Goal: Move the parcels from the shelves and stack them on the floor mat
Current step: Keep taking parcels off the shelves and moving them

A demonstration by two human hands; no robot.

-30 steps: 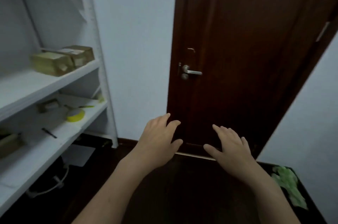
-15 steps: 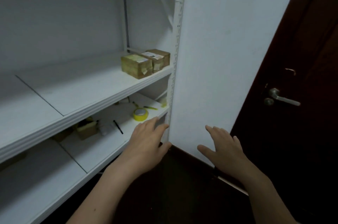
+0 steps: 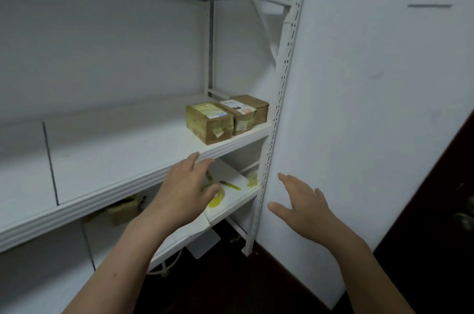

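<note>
Stands at the fetching step, with nothing carried. Holds the left hand (image 3: 187, 188) flat, fingers straight and spread, and the right hand (image 3: 301, 207) likewise spread and empty. Finds three parcels (image 3: 209, 122) on the middle shelf (image 3: 115, 160), side by side and touching, above and just beyond the left hand's fingertips, up and to the left of the right hand. Notes a small box (image 3: 123, 212) on the lower shelf, below and left of the left hand; cannot tell whether it counts as a parcel. Shows no floor mat and no stack, so cannot judge how many are already moved. Leaves at least these three to lift, carry and stack.

Against half a second ago: faces the shelving more squarely. Brings the left hand up to the front lip of the middle shelf, where it now hides part of the yellow tape roll (image 3: 218, 199), which was in full view before. Keeps the right hand low in front of the white wall (image 3: 359, 108), with the dark door (image 3: 448, 211) pushed to the far right edge.
</note>
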